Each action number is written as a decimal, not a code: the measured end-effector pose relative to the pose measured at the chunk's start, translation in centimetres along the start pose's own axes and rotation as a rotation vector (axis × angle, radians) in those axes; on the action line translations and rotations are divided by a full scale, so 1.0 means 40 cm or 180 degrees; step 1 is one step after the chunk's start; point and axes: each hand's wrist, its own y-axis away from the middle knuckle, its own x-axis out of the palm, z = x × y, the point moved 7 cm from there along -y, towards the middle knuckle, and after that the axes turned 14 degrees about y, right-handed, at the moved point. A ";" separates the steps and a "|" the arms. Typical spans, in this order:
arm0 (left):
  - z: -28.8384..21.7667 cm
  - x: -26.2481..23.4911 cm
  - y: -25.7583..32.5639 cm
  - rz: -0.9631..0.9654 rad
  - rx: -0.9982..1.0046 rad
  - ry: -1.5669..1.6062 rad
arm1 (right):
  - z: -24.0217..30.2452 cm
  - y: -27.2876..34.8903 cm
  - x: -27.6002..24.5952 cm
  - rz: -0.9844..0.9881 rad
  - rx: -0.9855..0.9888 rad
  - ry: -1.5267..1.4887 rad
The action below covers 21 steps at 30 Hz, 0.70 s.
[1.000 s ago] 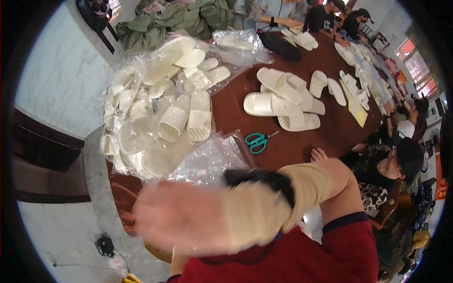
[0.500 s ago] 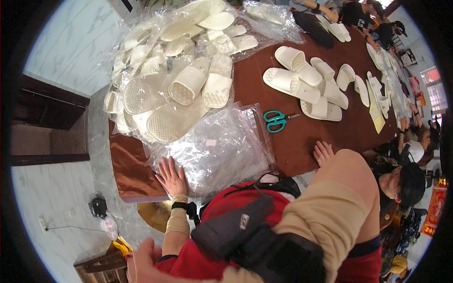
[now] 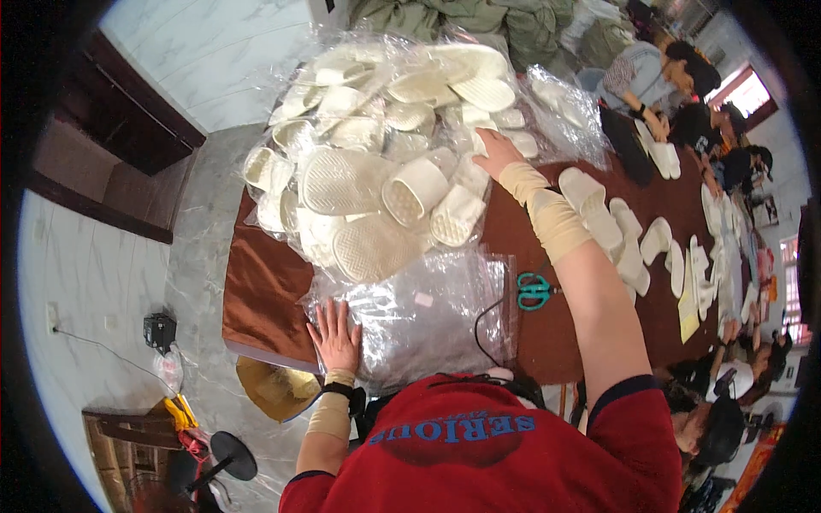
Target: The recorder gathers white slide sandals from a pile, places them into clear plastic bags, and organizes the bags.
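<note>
My left hand point(image 3: 335, 339) lies flat, fingers spread, on a stack of clear plastic bags point(image 3: 402, 333) at the table's near edge. Stretched far forward, my right hand point(image 3: 499, 155) is at the right side of a heap of cream slippers point(image 3: 346, 181), many wrapped in clear plastic. Its thumb and fingers are apart, and I see nothing held in it. Teal-handled scissors point(image 3: 534, 291) lie right of the bags, below my right forearm. Loose cream slippers point(image 3: 590, 205) lie beyond that forearm, which partly hides them.
A brown cloth point(image 3: 269, 282) covers the table. Several people point(image 3: 637, 81) work along its far and right sides, with more slippers point(image 3: 658, 154) before them. Green sacks point(image 3: 539, 34) are piled behind. On the floor at left stands a gold-coloured bin point(image 3: 274, 385).
My right arm, bent low and close across my body before, now reaches forward to the slipper heap. My left hand stays flat on the bags. The whole view has shifted.
</note>
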 end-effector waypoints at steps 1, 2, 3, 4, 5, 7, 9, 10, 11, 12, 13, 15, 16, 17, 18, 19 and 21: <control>0.008 -0.004 0.009 0.0002 -0.0041 0.0017 | -0.001 -0.016 0.023 -0.0310 -0.0048 0.0422; 0.011 -0.013 0.015 -0.0055 -0.0104 0.0031 | 0.006 -0.028 0.038 -0.0632 -0.0084 0.0836; 0.007 -0.016 0.018 -0.0016 -0.0113 0.0047 | 0.012 -0.032 0.069 -0.0658 -0.0145 0.0845; 0.005 -0.016 0.015 0.0024 -0.0118 0.0061 | 0.018 -0.034 0.119 -0.0128 -0.0174 0.0147; 0.002 -0.018 0.008 -0.0011 -0.0140 0.0078 | 0.016 -0.040 0.161 0.0415 -0.0183 -0.0540; 0.000 -0.017 0.016 0.0032 -0.0081 0.0110 | 0.029 -0.064 0.153 0.0667 -0.0288 -0.0424; 0.002 -0.014 0.011 -0.0008 -0.0083 0.0108 | 0.026 -0.070 0.102 0.0536 -0.0194 -0.0728; 0.004 -0.011 0.013 -0.0044 -0.0074 0.0113 | 0.020 -0.064 0.038 0.0166 -0.0028 -0.1139; 0.004 -0.005 0.014 0.0001 -0.0068 0.0119 | 0.004 -0.063 -0.032 -0.0025 -0.0051 -0.0951; 0.004 -0.006 0.013 -0.0039 -0.0043 0.0112 | -0.007 -0.052 -0.097 -0.0070 -0.0091 -0.1262; 0.012 -0.005 0.014 -0.0092 -0.0047 0.0097 | 0.027 -0.027 -0.186 -0.0016 -0.0087 -0.1417; 0.015 -0.001 0.012 -0.0081 -0.0051 0.0079 | 0.075 0.031 -0.321 0.0289 -0.0047 -0.1857; 0.015 0.003 0.006 -0.0003 -0.0077 0.0019 | 0.094 0.057 -0.368 0.0462 -0.0156 -0.2251; 0.018 0.007 0.005 0.0076 -0.0113 -0.0041 | 0.127 0.092 -0.414 0.0584 -0.0190 -0.2471; 0.018 0.002 0.010 -0.0015 -0.0088 -0.0057 | 0.155 0.121 -0.447 0.0696 -0.0300 -0.2532; 0.020 0.007 0.007 -0.0010 -0.0090 -0.0054 | 0.178 0.150 -0.480 0.0789 -0.0401 -0.2581; 0.021 0.006 0.014 -0.0281 0.0092 0.0035 | 0.228 0.211 -0.544 0.0797 -0.0362 -0.2656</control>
